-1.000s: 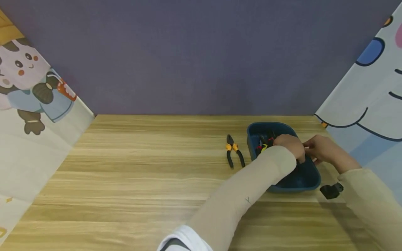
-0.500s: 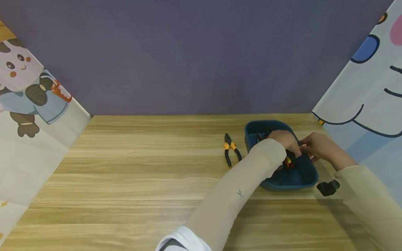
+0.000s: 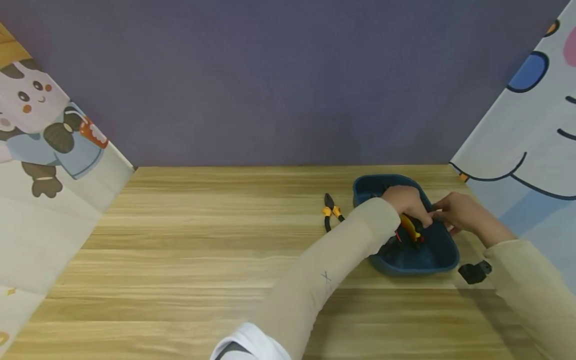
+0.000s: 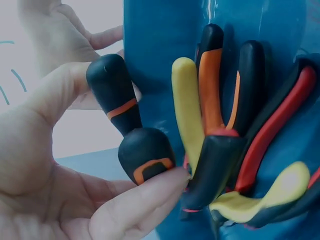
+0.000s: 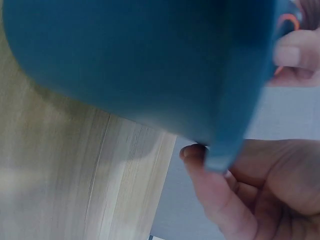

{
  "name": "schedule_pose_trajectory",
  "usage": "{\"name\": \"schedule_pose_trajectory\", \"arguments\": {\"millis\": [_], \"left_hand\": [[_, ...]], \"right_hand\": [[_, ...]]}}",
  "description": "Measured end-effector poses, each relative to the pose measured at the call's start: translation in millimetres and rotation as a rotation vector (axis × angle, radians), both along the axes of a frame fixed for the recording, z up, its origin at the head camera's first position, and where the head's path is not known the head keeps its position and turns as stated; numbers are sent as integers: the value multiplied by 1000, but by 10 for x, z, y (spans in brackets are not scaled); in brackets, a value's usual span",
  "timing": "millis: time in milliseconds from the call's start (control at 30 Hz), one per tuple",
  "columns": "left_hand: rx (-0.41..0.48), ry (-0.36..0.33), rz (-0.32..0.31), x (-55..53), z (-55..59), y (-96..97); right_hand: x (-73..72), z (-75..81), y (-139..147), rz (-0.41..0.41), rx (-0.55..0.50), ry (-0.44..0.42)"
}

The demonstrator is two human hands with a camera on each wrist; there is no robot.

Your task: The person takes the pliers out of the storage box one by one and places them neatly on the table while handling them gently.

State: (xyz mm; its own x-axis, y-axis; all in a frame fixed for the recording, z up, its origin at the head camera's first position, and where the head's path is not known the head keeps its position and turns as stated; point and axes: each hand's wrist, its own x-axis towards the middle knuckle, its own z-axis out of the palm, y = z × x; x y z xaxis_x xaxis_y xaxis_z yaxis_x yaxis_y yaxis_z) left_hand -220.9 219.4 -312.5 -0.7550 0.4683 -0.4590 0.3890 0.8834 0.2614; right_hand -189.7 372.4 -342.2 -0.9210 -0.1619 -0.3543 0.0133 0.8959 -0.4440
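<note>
My left hand reaches into a blue plastic bin. In the left wrist view its thumb and fingers hold the handles of pliers, black with orange bands; their head is hidden. Beside them in the bin lie several more plier-like tools, with yellow handles, orange-and-black handles and red-and-black handles. My right hand is at the bin's right side. As the right wrist view shows, its thumb and fingers pinch the rim.
Black pliers with yellow parts lie on the wooden table left of the bin, partly covered by my left forearm. A grey wall panel stands behind the table. Printed cloths bound both sides.
My left hand has shifted slightly left and away within the bin, and the forearm swung left. Yellow and red handles now show beside it. The right hand stays at the rim.
</note>
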Motion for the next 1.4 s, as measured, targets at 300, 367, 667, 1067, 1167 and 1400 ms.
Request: {"name": "schedule_pose_trajectory", "arguments": {"millis": [300,367,667,1067,1167,1400], "left_hand": [[120,137,-47,41,90,-169],[131,141,-47,30,102,-222],[160,144,-76,-30,113,-590],[257,133,-60,31,132,-1041],[281,132,-52,57,107,-1179],[247,166,-44,86,50,-1437]], "right_hand": [[11,-1,-2,-5,-22,12],[8,-1,-8,-7,-16,7],[6,16,-23,5,17,5],[4,1,-42,-3,3,-2],[1,-9,-59,4,3,-3],[-4,-18,-25,18,32,-11]]}}
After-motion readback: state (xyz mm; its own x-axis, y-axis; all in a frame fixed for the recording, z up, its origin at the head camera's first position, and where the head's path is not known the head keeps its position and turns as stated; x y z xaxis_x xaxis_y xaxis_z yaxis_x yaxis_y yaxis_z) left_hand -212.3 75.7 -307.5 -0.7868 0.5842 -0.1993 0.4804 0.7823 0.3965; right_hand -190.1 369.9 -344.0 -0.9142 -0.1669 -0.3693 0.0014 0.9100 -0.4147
